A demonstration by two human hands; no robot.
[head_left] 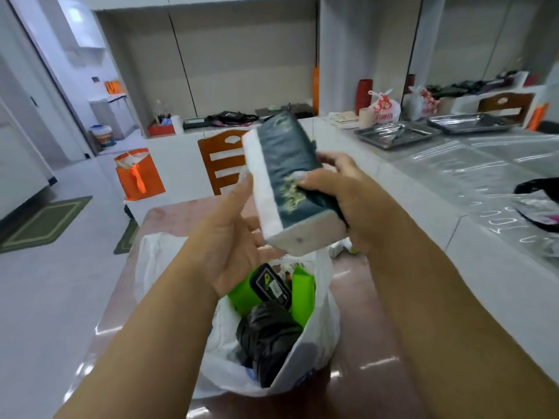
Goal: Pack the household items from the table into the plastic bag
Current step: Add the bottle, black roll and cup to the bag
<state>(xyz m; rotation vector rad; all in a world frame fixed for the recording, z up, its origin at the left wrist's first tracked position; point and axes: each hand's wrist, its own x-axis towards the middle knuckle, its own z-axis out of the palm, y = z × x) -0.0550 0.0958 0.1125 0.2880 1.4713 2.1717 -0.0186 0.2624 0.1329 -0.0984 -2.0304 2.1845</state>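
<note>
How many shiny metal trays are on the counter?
2. One metal tray lies on the counter at the right; the other metal tray lies just behind it, further right. More could be hidden past the picture's edge.

A thin, crinkled white plastic bag [317, 352] is seen on a glossy reddish table [363, 313]. The tissue pack [287, 182] is wrapped in dark film with white paper showing at its side. Two shiny metal trays [396, 134] and a wooden chair [223, 161] are visible.
</note>
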